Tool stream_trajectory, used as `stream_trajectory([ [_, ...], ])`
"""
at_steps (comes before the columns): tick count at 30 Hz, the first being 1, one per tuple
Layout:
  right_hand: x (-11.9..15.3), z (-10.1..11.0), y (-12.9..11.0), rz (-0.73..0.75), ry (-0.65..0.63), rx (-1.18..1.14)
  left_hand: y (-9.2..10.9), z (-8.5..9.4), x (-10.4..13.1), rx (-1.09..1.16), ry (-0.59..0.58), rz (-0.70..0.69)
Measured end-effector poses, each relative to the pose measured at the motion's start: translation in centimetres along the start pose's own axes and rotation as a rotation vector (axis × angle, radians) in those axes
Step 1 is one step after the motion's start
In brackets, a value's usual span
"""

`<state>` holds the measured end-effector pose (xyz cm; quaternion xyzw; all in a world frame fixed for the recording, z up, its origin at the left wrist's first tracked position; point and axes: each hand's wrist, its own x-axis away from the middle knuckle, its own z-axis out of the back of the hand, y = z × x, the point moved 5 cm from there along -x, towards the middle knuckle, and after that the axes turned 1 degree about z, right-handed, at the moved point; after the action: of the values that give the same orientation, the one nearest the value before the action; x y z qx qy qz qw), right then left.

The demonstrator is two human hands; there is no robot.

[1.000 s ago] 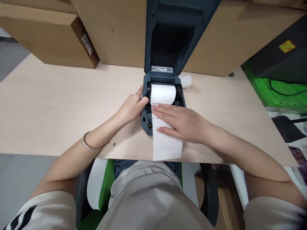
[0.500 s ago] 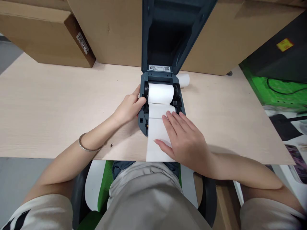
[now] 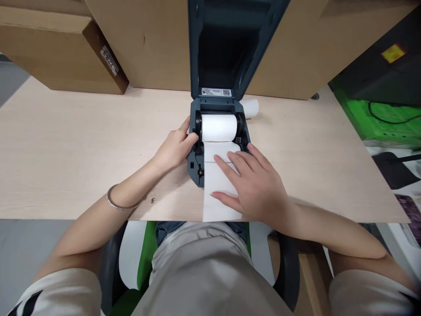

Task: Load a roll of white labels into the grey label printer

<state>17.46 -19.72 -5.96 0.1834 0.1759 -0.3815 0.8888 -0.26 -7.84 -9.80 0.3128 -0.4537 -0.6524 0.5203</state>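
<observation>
A dark blue-grey label printer (image 3: 196, 169) sits on the table with its lid (image 3: 230, 48) raised. Inside it lies a white label roll (image 3: 219, 127), and a white paper strip (image 3: 219, 197) runs from it over the printer's front to the table edge. My left hand (image 3: 174, 147) grips the printer's left side, thumb on the rim and the other fingers partly hidden. My right hand (image 3: 253, 182) rests flat on the strip and the printer's front right, with its fingers spread.
A second white roll (image 3: 250, 108) lies behind the printer's right side. Cardboard boxes (image 3: 158, 48) line the back, one smaller box (image 3: 62, 57) at the left. At the right are a green surface (image 3: 388, 120) and a black object (image 3: 378, 66).
The fingers of my right hand have spread wider, and the paper strip has shifted slightly right relative to the printer. My left hand keeps its hold.
</observation>
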Motion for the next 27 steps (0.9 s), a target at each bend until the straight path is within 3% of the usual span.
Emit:
stream_trajectory([
  [6,-0.2,-1.7,0.2,0.034,-0.031,-0.223,0.1,0.1,0.0,-0.118,0.019,-0.019],
  [15,0.0,-2.5,-0.7,0.010,-0.129,-0.188,-0.3,0.1,-0.3,-0.059,0.034,-0.043],
  [22,0.0,-2.5,-0.9,0.026,-0.106,-0.152,-0.7,0.0,-0.2,-0.031,0.077,-0.021],
  [27,0.1,-2.1,-0.3,0.029,-0.090,-0.176,-2.0,-0.1,-0.4,0.097,0.004,0.016],
])
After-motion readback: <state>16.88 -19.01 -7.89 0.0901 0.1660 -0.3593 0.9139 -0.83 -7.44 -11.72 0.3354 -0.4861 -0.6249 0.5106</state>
